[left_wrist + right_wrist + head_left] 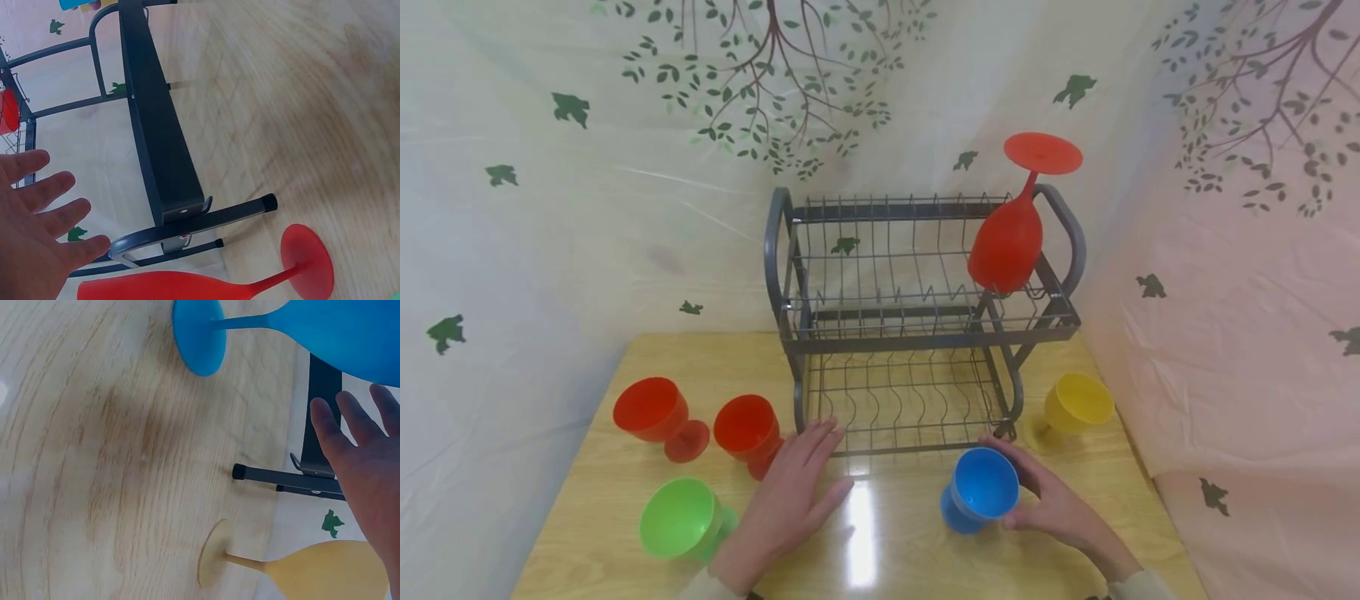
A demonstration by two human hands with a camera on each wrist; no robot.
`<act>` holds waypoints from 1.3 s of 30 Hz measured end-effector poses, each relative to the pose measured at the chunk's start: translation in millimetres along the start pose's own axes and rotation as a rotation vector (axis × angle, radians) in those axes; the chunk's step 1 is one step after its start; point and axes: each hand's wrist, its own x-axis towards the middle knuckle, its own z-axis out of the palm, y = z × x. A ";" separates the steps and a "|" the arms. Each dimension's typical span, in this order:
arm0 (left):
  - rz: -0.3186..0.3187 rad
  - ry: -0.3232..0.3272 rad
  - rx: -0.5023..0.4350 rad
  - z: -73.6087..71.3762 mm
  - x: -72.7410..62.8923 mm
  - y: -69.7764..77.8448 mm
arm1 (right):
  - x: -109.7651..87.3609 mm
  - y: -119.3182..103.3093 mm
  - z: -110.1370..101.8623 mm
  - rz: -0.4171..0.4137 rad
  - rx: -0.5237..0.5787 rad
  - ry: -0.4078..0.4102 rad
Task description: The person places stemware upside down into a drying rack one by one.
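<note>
A blue plastic goblet (pixel 985 483) stands upright on the table in front of the rack. My right hand (pixel 1052 504) is at its right side, thumb and fingers spread about the bowl. In the right wrist view the fingers (pixel 357 419) are fairly straight beside the blue bowl (pixel 350 334); whether they touch it I cannot tell. My left hand (pixel 790 496) is held out flat with nothing in it, just right of a small red goblet (pixel 747 425). A grey two-tier dish rack (pixel 925 342) stands behind both hands. On its upper tier, at the right, a red goblet (pixel 1011 242) leans upside down.
Another red goblet (pixel 651 410) stands at the far left, with a green goblet (pixel 679 518) nearer the front. Right of the rack is a yellow goblet (pixel 1078 403). A leaf-patterned sheet (pixel 700 208) hangs behind the table (pixel 910 558) and along its sides.
</note>
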 end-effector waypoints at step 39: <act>-0.032 0.015 -0.100 -2.4 2.1 4.7 | 25.3 -59.6 12.8 0.063 -0.182 0.185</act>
